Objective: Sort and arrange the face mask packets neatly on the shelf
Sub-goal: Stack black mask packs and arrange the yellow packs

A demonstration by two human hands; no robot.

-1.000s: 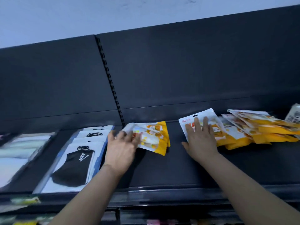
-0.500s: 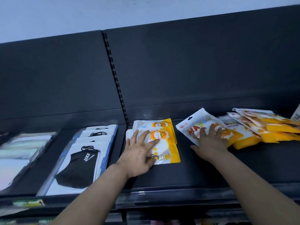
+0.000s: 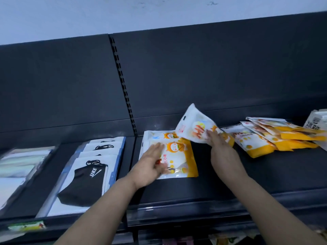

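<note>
Now packet (image 3: 192, 127) newly off shelf (image 3: 265, 175), gripped by right hand (image 3: 222, 151) fingers (image 3: 213, 136); left hand (image 3: 148, 167) fingers (image 3: 156, 149) straight on stack (image 3: 184, 161).

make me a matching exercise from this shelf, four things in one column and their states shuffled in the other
1 black mask packets
2 cartoon-face packet
3 orange-lettered packet
4 far-right yellow packets

a tilted up off the shelf, gripped by the right hand
b loosely fanned heap
c overlapping row, left of the slotted upright
d lying flat, under the left hand

Pairs: 1-c, 2-d, 3-a, 4-b
</note>
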